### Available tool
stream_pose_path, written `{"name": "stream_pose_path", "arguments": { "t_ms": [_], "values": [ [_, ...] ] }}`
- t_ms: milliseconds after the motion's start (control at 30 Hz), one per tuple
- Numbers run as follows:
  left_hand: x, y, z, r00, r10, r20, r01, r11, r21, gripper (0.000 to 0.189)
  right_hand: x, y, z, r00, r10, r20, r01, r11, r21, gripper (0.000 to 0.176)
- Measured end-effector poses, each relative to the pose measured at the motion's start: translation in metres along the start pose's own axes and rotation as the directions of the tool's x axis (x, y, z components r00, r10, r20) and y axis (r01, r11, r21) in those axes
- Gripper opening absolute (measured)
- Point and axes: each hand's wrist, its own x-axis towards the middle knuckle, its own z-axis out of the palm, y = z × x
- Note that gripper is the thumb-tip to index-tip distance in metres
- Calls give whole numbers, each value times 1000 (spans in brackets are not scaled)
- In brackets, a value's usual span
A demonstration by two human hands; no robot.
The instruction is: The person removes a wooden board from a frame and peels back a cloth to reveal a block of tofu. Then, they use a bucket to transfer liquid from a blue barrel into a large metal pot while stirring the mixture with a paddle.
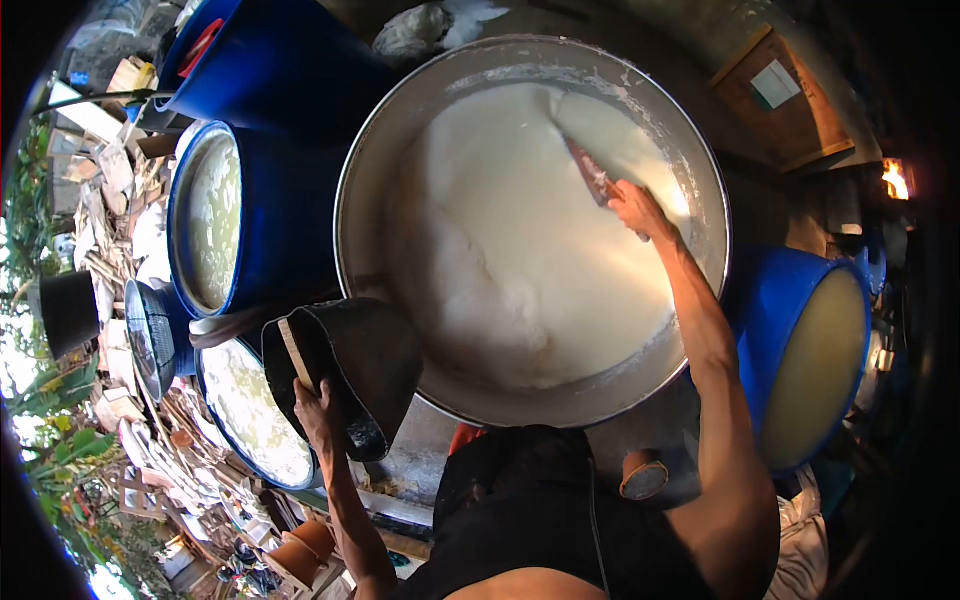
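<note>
A wide metal vat [352, 190] in front of me holds a milky white liquid [520, 230] with foam on its near left part. My right hand [638, 212] reaches over the vat and is closed around the grip of a reddish-brown paddle [590, 172]. The paddle's far end dips into the liquid, where a small ripple shows. My left hand [316, 412] is wrapped round the light wooden handle of a black bucket [375, 345]. This bucket is tilted at the vat's left rim and overlaps it in this view; its inside is mostly hidden.
Blue barrels [285, 210] with pale, frothy liquid stand on the left. Another blue barrel [770, 330] of cloudy liquid is at right. A brown pot [643, 475] sits near my body. Split wood [110, 190] lies far left; a fire [895, 180] burns far right.
</note>
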Motion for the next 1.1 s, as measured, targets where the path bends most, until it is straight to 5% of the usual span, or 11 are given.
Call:
{"name": "stream_pose_path", "arguments": {
  "t_ms": [100, 233, 300, 400, 533, 700, 767, 800, 867, 1067, 1100],
  "values": [
    [-3, 0, -1, 999, 34, -15, -34, 999, -40, 57, -16, 23, 34, 985, -168, 47, 174, 965, -196, 31],
    [-4, 3, -4, 999, 0, 49, 5, 994, -110, 54, -87, 15, 55, 972, -41, 232, 114, 944, -311, 32],
    [-4, -3, 3, 985, 119, -123, -136, 981, -140, 37, -127, 19, 68, 959, -51, 278, 151, 925, -350, 33],
    [0, -11, 6, 984, 137, -113, -156, 970, -184, 37, -185, 35, 90, 939, -55, 341, 194, 900, -390, 42],
    [-6, -4, -4, 982, 173, -77, -189, 923, -334, 35, -248, 18, 92, 902, -158, 403, 323, 865, -384, 25],
    [-4, -17, -7, 986, 159, -49, -165, 892, -422, 31, -288, -27, 44, 893, -185, 411, 385, 785, -485, 19],
    [7, -31, -6, 991, 134, -20, -120, 806, -579, 27, -292, -61, -5, 866, -244, 436, 410, 845, -343, 18],
    [10, -29, -16, 993, 121, -4, -93, 740, -666, 27, -299, -91, -27, 875, -233, 425, 398, 845, -357, 18],
    [16, -33, -33, 991, 110, -75, -131, 714, -687, 35, -314, -152, -58, 859, 302, 414, -254, 953, -168, 20],
    [104, -64, -100, 991, 113, -77, -101, 222, -970, 30, -358, -197, -15, 948, 286, -139, -292, 956, -21, 20],
    [122, -67, -115, 984, 129, -124, -159, 311, -937, 25, -363, -206, 0, 902, 356, -244, -354, 934, 55, 19]
  ]
}}
